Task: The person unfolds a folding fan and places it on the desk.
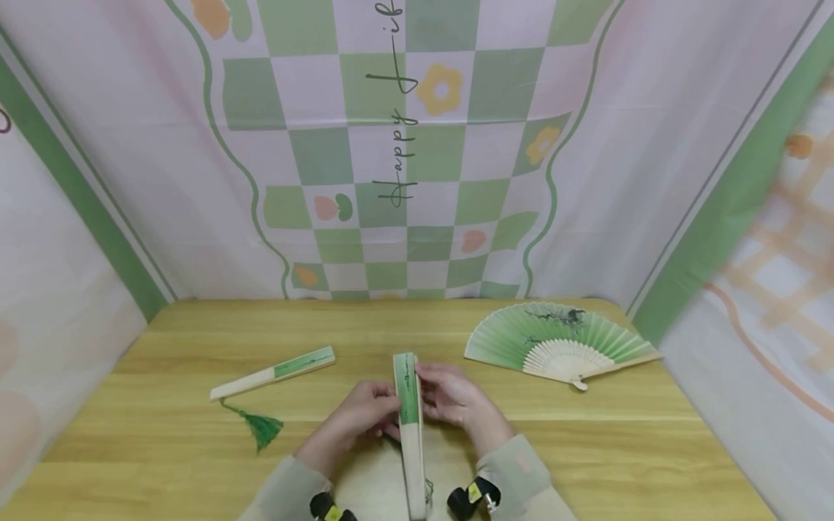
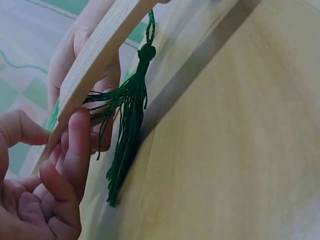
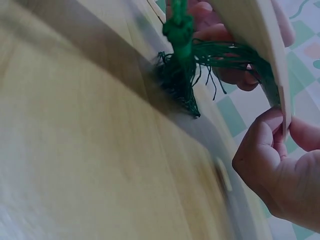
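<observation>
A folded hand fan (image 1: 410, 434) with a green upper part and pale wooden lower part stands lengthwise before me, held between both hands. My left hand (image 1: 361, 412) pinches its left side around the green part, thumb in front and fingers behind. On the other side, my right hand (image 1: 459, 398) grips its edge near the top with thumb and fingertips. From the fan's lower end hangs a green tassel (image 2: 131, 110), some strands spread sideways against the fan in the left wrist view. The right wrist view shows the thumb and fingers (image 3: 260, 137) pinching the thin fan edge.
A second folded fan (image 1: 274, 373) with a green tassel (image 1: 263, 430) lies on the wooden table (image 1: 619, 449) at the left. At the back right an opened green fan (image 1: 554, 336) lies spread. A patterned cloth (image 1: 436, 239) hangs behind the table.
</observation>
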Action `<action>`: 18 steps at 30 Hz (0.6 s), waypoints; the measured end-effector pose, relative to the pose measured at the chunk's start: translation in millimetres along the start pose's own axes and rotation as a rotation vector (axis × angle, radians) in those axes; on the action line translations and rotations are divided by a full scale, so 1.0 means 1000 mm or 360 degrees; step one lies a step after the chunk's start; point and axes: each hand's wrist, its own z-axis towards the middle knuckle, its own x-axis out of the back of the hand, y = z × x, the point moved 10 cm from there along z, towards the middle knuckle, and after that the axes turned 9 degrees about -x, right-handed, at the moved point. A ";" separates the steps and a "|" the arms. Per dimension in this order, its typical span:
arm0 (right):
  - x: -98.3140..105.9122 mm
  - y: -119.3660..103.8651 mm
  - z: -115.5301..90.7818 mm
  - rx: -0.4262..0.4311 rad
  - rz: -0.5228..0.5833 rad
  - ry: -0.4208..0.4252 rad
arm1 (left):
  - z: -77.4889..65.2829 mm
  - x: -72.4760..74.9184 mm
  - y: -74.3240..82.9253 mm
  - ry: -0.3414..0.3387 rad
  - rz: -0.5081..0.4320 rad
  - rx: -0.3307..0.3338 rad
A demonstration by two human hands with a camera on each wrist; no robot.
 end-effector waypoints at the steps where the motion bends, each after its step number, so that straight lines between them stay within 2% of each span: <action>1: 0.000 0.000 0.000 0.0001 -0.0003 -0.0001 | 0.000 0.000 0.000 0.0009 0.0006 0.0007; 8: 0.001 -0.002 0.002 0.0022 -0.0001 -0.0015 | 0.001 0.003 -0.003 0.0064 0.0029 0.0023; 18: 0.006 -0.001 0.004 0.0027 -0.0014 0.0005 | 0.000 0.005 -0.005 0.0046 -0.0048 0.0007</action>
